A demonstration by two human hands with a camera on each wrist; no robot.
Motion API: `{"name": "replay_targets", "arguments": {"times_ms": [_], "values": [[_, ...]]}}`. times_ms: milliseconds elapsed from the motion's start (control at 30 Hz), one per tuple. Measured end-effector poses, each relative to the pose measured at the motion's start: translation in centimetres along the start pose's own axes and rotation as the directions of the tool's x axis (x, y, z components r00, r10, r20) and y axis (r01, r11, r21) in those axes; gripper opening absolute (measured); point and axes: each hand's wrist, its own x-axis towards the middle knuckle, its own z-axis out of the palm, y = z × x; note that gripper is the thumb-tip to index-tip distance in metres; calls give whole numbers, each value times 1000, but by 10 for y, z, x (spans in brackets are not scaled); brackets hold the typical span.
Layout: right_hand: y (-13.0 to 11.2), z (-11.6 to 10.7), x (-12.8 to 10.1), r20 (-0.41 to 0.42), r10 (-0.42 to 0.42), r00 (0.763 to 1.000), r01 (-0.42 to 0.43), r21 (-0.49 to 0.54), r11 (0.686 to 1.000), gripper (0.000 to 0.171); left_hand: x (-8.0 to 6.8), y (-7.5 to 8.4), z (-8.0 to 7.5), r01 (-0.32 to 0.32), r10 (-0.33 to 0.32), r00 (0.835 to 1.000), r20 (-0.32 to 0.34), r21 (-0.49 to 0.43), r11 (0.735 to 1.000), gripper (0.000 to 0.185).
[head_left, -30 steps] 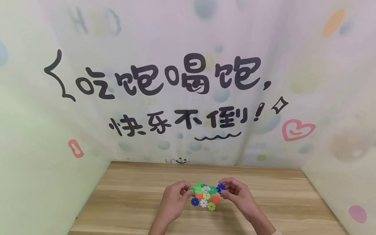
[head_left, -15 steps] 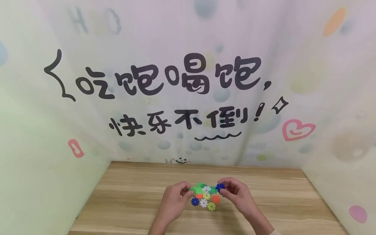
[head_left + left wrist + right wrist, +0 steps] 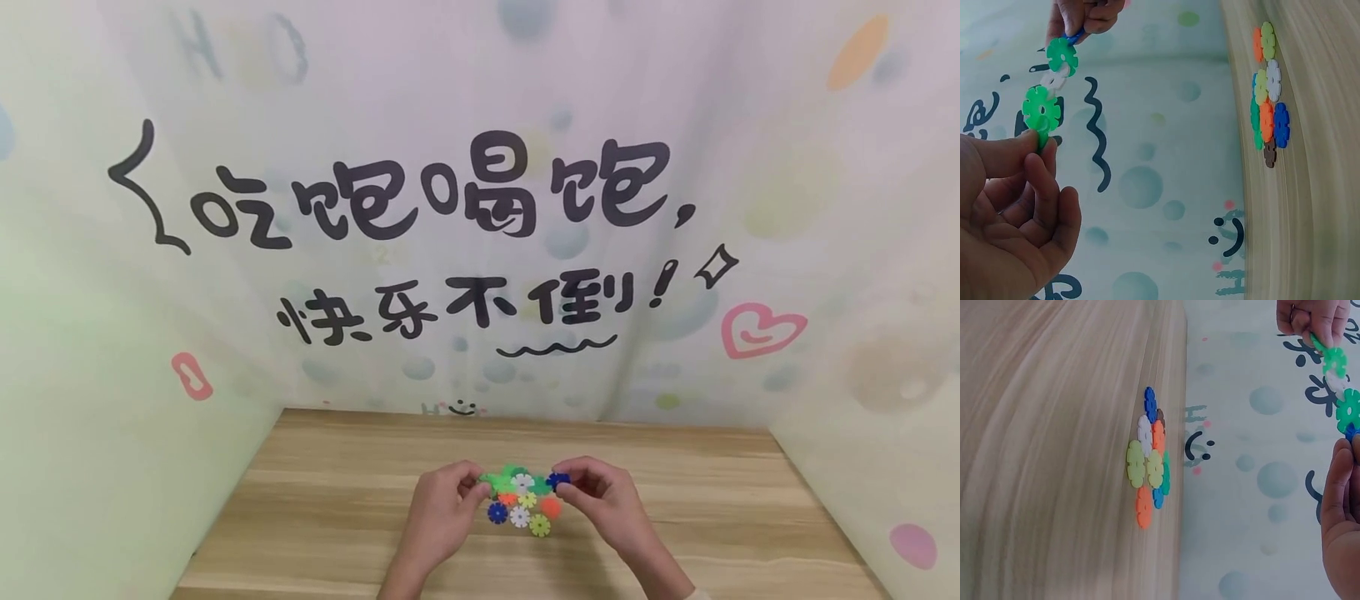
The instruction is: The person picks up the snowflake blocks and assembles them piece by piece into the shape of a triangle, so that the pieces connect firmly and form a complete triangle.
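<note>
One row of notched discs [image 3: 1054, 80] is hanging in the air between left hand [image 3: 442, 512] and right hand [image 3: 615, 508], over the wooden table [image 3: 337, 500].

Change, head view: right hand is sitting slightly farther left than a second ago. Blue disc [image 3: 1350, 431], earlier showing its face, is now showing more of its edge. Left hand is staying in much the same place. Reading: right fingers are probably turning or pressing the blue disc into the row; left hand seems to be bracing the far end.

Left thumb and forefinger are pinching the edge-on green end disc [image 3: 1042, 137]; the other fingers are curling loosely below. Right thumb and forefinger are pinching the blue disc at the opposite end. Between the two pinches, clear of the fingertips, are lying light green disc [image 3: 1335, 360], white disc [image 3: 1336, 382] and darker green disc [image 3: 1349, 409]. Blue is touching darker green; cannot tell whether their slots are fully interlocking.

Nine loose discs [image 3: 1155, 469] are lying flat in a close cluster on the table, below the row, neither hand touching them.
</note>
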Motion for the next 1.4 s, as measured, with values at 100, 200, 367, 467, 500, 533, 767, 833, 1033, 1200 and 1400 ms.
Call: {"name": "replay_targets", "arguments": {"times_ms": [100, 200, 367, 467, 500, 533, 767, 833, 1033, 1200, 1400], "values": [[-1, 1, 0, -12, -15, 1000, 15, 22, 1000, 24, 0, 1, 3, -18, 18, 1000, -13, 21, 1000, 7], [-4, 1, 1, -37, -70, 997, 70, 3, 998, 22, 0, -1, 8, -18, 18, 1000, -10, 13, 1000, 5], [-9, -1, 3, -21, -128, 992, 127, -52, 991, 20, 2, -5, 12, 18, -19, 999, -33, -32, 999, 4], [-6, 0, 1, 7, -48, 999, 48, -47, 998, 21, 3, -7, 9, 20, -21, 999, -32, -58, 998, 4], [-4, 0, -1, 9, -16, 1000, 16, -41, 999, 22, 4, -7, 9, 10, -12, 999, -31, -66, 998, 4], [-2, 0, -2, 9, 14, 1000, -14, -33, 999, 24, 4, -7, 8, 5, -7, 1000, -26, -73, 997, 4], [12, 3, -9, -39, 74, 996, -74, 15, 997, 23, 6, -10, 8, 17, -19, 999, -41, -57, 998, 5], [12, 3, -10, -54, 89, 995, -89, 2, 996, 20, 5, -11, 7, 26, -29, 998, -48, -53, 998, 6], [-2, 7, -16, -53, 154, 987, -156, -21, 988, 11, 5, -11, 6, 14, -16, 999, -51, -47, 999, 7], [-12, 16, -22, -102, 160, 982, -165, -47, 985, 9, 5, -11, 7, 24, -27, 998, -60, -60, 998, 9], [11, 22, -22, -175, 97, 980, -114, -86, 990, 12, 5, -9, 6, 40, -46, 994, -97, -61, 997, 15]]}}
